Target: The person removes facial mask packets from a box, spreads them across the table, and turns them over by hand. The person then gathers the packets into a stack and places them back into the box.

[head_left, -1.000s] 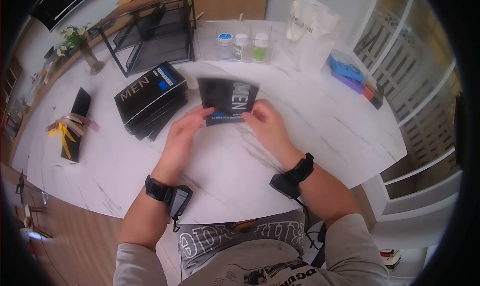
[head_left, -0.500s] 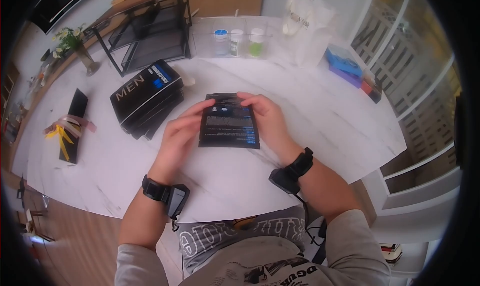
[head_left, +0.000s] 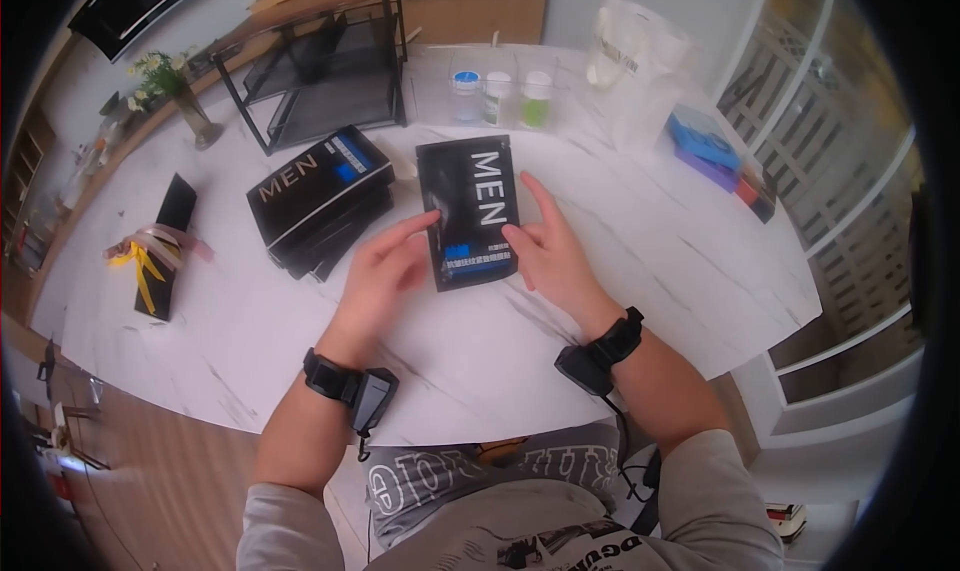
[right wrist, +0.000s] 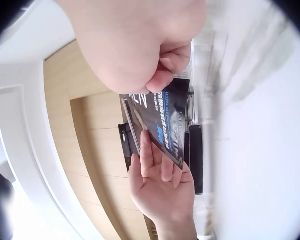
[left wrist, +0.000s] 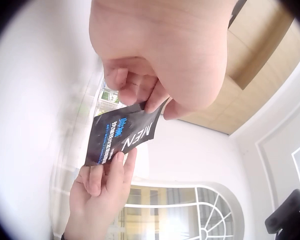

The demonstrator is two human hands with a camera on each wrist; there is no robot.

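Observation:
Upright over the table is a black eye patch sachet (head_left: 470, 206) with white MEN lettering and blue print, its printed front facing me. My right hand (head_left: 555, 261) pinches its right edge, thumb on the front and index finger stretched up alongside. On the opposite side my left hand (head_left: 385, 266) holds the edge, one fingertip on the front and the other fingers bent. In the right wrist view the sachet's corner (right wrist: 177, 157) lies among the left fingers. A stack of black MEN boxes (head_left: 320, 186) stands to the left of the sachet.
A black box with a ribbon (head_left: 165, 261) lies far left. Behind stand a black mesh tray rack (head_left: 335, 96), a clear organizer with bottles (head_left: 535, 101) and a white paper bag (head_left: 640, 81). Blue and purple boxes (head_left: 705, 141) lie at the right of the table (head_left: 450, 371).
The sachet tilted down to show its small-print back, then came round upright with the MEN front facing me again. The hands shifted from its top to lower on its side edges.

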